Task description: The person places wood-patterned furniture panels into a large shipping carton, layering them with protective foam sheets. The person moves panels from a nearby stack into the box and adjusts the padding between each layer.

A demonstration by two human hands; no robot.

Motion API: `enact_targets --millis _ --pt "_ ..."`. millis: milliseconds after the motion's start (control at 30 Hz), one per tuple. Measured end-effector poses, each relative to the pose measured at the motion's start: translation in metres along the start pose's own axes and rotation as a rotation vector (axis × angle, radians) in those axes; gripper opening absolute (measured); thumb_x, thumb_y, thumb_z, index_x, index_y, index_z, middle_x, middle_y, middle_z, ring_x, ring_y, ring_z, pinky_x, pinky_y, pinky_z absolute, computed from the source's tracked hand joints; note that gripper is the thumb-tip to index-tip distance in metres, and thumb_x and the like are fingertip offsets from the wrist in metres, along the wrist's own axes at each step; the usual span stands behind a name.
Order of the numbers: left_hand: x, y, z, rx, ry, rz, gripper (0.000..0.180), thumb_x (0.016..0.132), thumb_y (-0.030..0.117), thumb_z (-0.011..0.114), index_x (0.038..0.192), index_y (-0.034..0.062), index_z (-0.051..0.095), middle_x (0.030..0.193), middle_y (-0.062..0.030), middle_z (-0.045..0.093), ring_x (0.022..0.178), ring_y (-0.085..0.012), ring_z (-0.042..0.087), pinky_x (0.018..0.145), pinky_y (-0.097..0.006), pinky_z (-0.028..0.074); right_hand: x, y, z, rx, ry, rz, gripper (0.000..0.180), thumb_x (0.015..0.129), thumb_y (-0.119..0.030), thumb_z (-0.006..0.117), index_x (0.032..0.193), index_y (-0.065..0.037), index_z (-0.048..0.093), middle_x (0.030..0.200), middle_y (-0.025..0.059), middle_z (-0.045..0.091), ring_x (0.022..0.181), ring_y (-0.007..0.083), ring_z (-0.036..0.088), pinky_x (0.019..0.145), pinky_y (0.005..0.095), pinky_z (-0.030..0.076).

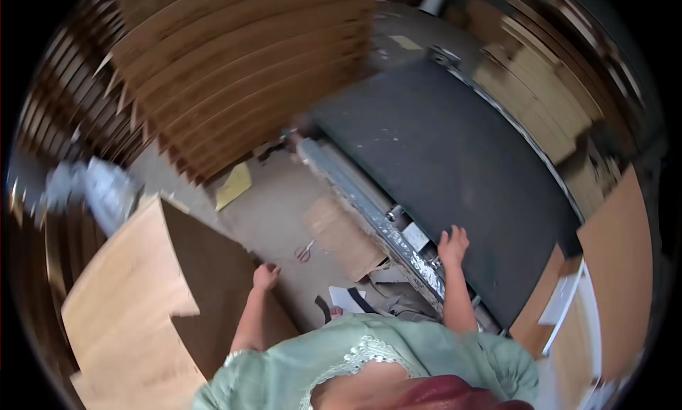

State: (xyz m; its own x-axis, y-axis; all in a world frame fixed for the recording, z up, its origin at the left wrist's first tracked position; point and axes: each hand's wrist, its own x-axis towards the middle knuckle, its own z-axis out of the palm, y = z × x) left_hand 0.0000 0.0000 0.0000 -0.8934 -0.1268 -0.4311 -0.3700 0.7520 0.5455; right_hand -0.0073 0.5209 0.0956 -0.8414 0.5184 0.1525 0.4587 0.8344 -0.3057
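My left hand [266, 276] is closed, its fingers curled, beside the upper edge of an open cardboard box [128, 275] on the left. No object shows in it, and I cannot tell whether it touches the box. Over the near side of a black conveyor belt [455, 154], my right hand [453, 246] is open and holds nothing. Its fingers are spread, close above the belt's metal side frame [369, 218]. A white label or plate [415, 236] sits on that frame, just left of the hand.
Tall stacks of flat brown cardboard [249, 69] rise at the far left. Scissors [304, 252] and a flattened cardboard piece [344, 239] lie on the floor between box and conveyor. Clear plastic wrap [106, 190] hangs at left. Another opened carton [614, 268] stands at right.
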Motion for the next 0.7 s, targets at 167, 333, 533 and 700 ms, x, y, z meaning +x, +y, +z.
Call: enact_targets --millis 167,333,533,700 --pt "0.076 -0.016 -0.043 -0.273 0.026 0.131 0.024 0.079 0.021 0.063 0.093 0.0009 0.065 0.083 -0.0099 0.066 0.077 -0.0153 0.062 0.072 -0.03 0.049 0.002 -0.054 0.02 -0.229 0.035 0.142 0.048 0.087 -0.03 0.042 0.128 -0.007 0.038 0.137 0.0203 0.027 0.128 0.0354 0.021 0.105 0.0477 0.015" --pt "0.132 0.075 -0.114 -0.579 0.001 0.158 0.015 0.083 0.011 0.061 0.089 -0.0031 0.063 0.075 -0.0044 0.062 0.067 -0.0108 0.056 0.063 -0.025 0.047 -0.002 -0.031 -0.002 -0.285 0.064 0.173 0.046 0.086 -0.028 0.042 0.127 -0.006 0.039 0.135 0.0203 0.029 0.128 0.0348 0.021 0.104 0.0486 0.015" --pt "0.255 0.139 -0.282 -0.341 0.197 0.423 0.016 0.082 0.013 0.062 0.082 -0.0031 0.063 0.071 -0.0034 0.062 0.063 -0.0085 0.054 0.059 -0.024 0.045 -0.001 -0.04 0.008 -0.261 0.148 0.145 0.042 0.083 -0.022 0.047 0.122 -0.006 0.043 0.132 0.0205 0.033 0.125 0.0358 0.027 0.103 0.0488 0.02" --pt "0.318 0.268 -0.409 -0.127 0.521 0.646 0.021 0.083 0.017 0.062 0.086 -0.0039 0.063 0.072 -0.0016 0.061 0.065 -0.01 0.054 0.061 -0.026 0.045 0.012 -0.043 0.013 -0.189 0.192 0.347 0.042 0.082 -0.024 0.049 0.12 -0.005 0.045 0.13 0.0204 0.036 0.123 0.0365 0.028 0.102 0.0467 0.024"
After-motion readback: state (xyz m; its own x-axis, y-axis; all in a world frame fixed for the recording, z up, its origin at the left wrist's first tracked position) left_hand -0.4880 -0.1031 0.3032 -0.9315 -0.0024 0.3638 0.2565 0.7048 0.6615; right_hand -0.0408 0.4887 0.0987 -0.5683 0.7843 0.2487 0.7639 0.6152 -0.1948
